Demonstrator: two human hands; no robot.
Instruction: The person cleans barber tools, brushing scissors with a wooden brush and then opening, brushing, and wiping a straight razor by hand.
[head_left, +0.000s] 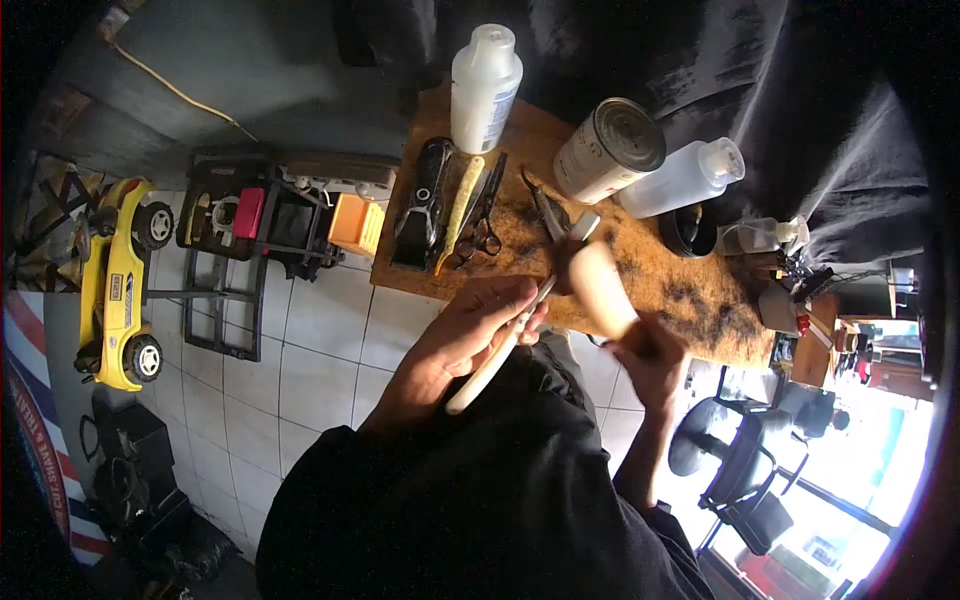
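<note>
My left hand is closed round a slim cream-coloured stick-like handle, which slants up to the right; I cannot make out its tool end. My right hand grips a broad pale brush-like thing, smeared by motion. Its upper end is close to the left fingertips; I cannot tell if they touch. Just beyond, on the wooden counter, lies a dark tool with slim handles, partly covered. Left of it are scissors, a yellow patterned strip-like tool and a black hair clipper.
At the counter's back stand a white bottle, a tin can and a clear bottle. A black cup and a spray bottle are farther right. A yellow toy car stands left, a chair right.
</note>
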